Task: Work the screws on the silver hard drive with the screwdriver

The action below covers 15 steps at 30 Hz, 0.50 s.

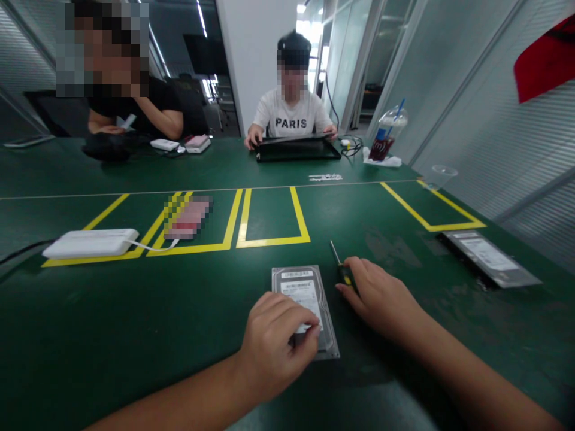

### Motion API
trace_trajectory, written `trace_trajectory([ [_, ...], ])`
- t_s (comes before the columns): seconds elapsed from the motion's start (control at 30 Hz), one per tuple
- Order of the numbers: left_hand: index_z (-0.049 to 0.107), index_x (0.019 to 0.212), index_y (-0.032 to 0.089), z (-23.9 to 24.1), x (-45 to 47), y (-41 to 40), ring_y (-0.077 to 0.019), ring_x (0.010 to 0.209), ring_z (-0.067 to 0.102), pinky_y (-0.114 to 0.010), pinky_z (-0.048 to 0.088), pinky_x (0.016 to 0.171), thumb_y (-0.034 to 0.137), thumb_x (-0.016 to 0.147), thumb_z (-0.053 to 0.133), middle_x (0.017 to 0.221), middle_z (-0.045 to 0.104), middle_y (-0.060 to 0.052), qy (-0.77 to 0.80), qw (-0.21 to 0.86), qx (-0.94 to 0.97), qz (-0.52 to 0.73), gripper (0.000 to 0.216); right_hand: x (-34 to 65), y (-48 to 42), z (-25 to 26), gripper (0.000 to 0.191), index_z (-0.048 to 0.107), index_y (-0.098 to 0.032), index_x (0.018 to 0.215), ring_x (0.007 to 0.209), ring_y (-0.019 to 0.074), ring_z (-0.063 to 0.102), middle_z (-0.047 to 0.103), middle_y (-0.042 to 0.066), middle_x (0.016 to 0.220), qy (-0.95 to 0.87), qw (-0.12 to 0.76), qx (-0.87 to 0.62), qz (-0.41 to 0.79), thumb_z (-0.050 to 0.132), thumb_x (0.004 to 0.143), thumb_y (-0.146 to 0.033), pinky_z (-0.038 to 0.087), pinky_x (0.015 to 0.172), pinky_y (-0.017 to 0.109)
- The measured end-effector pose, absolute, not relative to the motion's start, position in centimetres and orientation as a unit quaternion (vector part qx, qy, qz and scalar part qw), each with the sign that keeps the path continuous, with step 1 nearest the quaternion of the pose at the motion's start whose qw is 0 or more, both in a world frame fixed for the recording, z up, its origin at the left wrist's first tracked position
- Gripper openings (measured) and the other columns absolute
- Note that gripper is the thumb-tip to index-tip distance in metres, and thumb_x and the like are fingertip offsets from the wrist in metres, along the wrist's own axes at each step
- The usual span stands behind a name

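A grey hard drive (302, 287) with a white label lies flat on the green table (135, 335), close to the front edge. My left hand (274, 344) rests on its near end, fingers curled over the casing. Just right of the drive lies a screwdriver (338, 261) with a black and yellow handle. My right hand (380, 294) covers the handle, its fingertips touching it, the metal shaft pointing away from me.
A flat silver bag (489, 257) lies at the right. A white power bank (90, 242) with a cable sits at the left inside yellow tape boxes (272, 240). Two people sit at the far side, one behind a black tray (297, 149). A drink cup (387, 134) stands far right.
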<state>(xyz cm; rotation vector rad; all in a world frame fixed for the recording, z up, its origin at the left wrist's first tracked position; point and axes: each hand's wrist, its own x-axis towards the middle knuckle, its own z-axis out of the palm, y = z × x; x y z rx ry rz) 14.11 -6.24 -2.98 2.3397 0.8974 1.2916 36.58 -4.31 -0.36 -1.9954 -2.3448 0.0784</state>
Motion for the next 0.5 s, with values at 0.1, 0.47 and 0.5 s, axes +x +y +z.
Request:
trace_trajectory([
  [0.1, 0.065, 0.081, 0.018, -3.2, 14.2, -6.1, -0.0171, 0.067, 0.06, -0.033, 0.041, 0.067, 0.015, 0.084, 0.063, 0.071, 0.067, 0.0, 0.315, 0.161, 0.826, 0.439, 0.005, 36.2, -4.4, -0.4, 0.033, 0.046, -0.016, 0.123, 0.091, 0.0258, 0.068, 0.069, 0.013, 0.104, -0.758, 0.011, -0.648, 0.076, 0.044, 0.098, -0.038, 0.047, 0.072, 0.034],
  [0.47, 0.068, 0.083, 0.021, 0.3, 13.6, -4.7, -0.0182, 0.077, 0.065, -0.033, 0.044, 0.072, 0.018, 0.086, 0.065, 0.08, 0.071, 0.003, 0.381, 0.187, 0.823, 0.379, 0.005, 36.3, -4.4, 0.6, 0.024, 0.048, -0.02, 0.117, 0.09, 0.0232, 0.069, 0.07, 0.008, 0.102, -0.761, 0.04, -0.646, 0.036, 0.039, 0.097, -0.029, 0.042, 0.069, 0.031],
  [0.5, 0.068, 0.083, 0.021, 0.7, 13.5, -4.2, -0.0184, 0.077, 0.064, -0.033, 0.044, 0.072, 0.019, 0.087, 0.065, 0.081, 0.072, 0.003, 0.388, 0.174, 0.824, 0.375, 0.005, 36.4, -4.4, 0.7, 0.024, 0.048, -0.02, 0.117, 0.089, 0.0231, 0.069, 0.07, 0.007, 0.102, -0.76, 0.046, -0.647, 0.034, 0.039, 0.097, -0.029, 0.041, 0.069, 0.031],
])
